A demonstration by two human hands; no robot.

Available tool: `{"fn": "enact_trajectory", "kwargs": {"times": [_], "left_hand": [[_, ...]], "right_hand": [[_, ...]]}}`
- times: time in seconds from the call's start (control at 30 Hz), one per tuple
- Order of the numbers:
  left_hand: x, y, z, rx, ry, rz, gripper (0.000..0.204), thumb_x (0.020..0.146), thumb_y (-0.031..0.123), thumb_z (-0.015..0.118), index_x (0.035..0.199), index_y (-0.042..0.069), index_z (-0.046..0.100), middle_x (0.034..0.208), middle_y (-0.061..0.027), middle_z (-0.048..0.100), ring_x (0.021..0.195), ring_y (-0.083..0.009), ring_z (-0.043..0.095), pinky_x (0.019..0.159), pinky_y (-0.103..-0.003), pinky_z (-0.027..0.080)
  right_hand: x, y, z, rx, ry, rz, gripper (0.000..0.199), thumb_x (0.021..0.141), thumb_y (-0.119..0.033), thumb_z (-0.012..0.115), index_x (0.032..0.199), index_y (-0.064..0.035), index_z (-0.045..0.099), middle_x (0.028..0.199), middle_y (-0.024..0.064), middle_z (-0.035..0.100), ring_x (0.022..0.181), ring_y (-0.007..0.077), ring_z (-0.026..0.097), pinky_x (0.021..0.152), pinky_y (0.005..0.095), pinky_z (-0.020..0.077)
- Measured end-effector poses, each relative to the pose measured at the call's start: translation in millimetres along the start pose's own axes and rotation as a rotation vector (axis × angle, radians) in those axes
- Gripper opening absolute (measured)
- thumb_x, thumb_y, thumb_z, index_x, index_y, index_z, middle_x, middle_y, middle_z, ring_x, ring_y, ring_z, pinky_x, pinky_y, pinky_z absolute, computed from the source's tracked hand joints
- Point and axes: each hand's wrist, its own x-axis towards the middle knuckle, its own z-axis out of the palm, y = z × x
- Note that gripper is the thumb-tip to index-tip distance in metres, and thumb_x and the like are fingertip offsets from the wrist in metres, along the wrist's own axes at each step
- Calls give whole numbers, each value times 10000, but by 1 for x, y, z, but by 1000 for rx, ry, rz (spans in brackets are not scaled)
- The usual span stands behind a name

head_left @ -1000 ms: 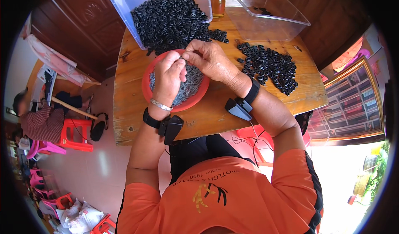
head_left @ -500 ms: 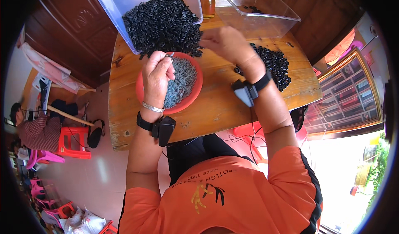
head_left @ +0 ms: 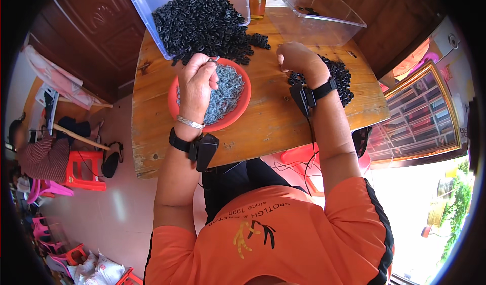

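My left hand [head_left: 196, 82] is closed in a pinch over the far left side of an orange-red bowl [head_left: 243, 102]. A small grey screw tip [head_left: 217, 58] sticks up from its fingertips. Many grey screws [head_left: 223, 95] fill the bowl. Farther right, my right hand [head_left: 304, 61] hangs beside a pile of small black oval pieces [head_left: 343, 80] with its fingers curled in; what they hold, if anything, is hidden. A tipped clear plastic bin [head_left: 139, 4] spills a large heap of similar black pieces [head_left: 200, 24] onto the table behind the bowl.
The wooden table [head_left: 268, 118] also carries a clear bin [head_left: 329, 29] with a few black pieces and a lidded amber jar [head_left: 257, 4]. A glass-fronted framed panel [head_left: 415, 115] stands at right. Left are a seated person [head_left: 43, 158] and a red stool [head_left: 86, 171].
My right hand has moved right, from beside the large heap to the smaller pile, and its fingers have curled down. My left hand stays pinched over the bowl.
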Motion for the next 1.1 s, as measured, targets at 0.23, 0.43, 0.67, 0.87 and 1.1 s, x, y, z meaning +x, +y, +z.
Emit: {"fn": "enact_trajectory", "kwargs": {"times": [0.23, 0.43, 0.67, 0.87, 1.1], "left_hand": [[0, -1, 1, -35, -26, -11, 161, 877, 102, 489, 730, 38, 505, 614, -9, 509, 517, -72, 461, 479, -211, 386], [-1, -1, -2, -62, -83, -55, 177, 889, 154, 483, 757, 46, 531, 646, -24, 550, 527, -85, 499, 501, -210, 406], [-2, -1, 3, -257, -165, -254, 213, 897, 211, 441, 907, 22, 541, 752, -83, 621, 645, -168, 618, 592, -239, 472], [2, -6, -5, -340, -152, -213, 219, 888, 216, 446, 892, 18, 540, 745, -83, 618, 620, -170, 606, 578, -243, 462], [2, -7, -5, -328, -138, -233, 198, 884, 199, 446, 875, 23, 537, 711, -74, 602, 580, -159, 586, 556, -237, 448]], "right_hand": [[4, -10, 2, 59, 35, -136, 100, 650, -93, 598, 730, -55, 644, 790, 172, 635, 783, 371, 605, 680, 410, 484], [-2, -44, -9, 796, 29, -259, 149, 729, -92, 669, 864, -33, 644, 740, 51, 638, 676, 153, 591, 625, 281, 467], [-6, -100, 9, 1518, -55, -502, 179, 866, -36, 605, 1043, -19, 626, 848, 20, 649, 751, 79, 604, 737, 232, 508], [-6, -105, 8, 1510, -23, -465, 170, 885, -66, 596, 1044, -12, 623, 859, 15, 650, 755, 67, 602, 707, 217, 515], [-12, -108, 4, 1342, 6, -417, 170, 871, -49, 608, 1037, -26, 638, 869, 18, 662, 775, 45, 584, 695, 202, 487]]}}
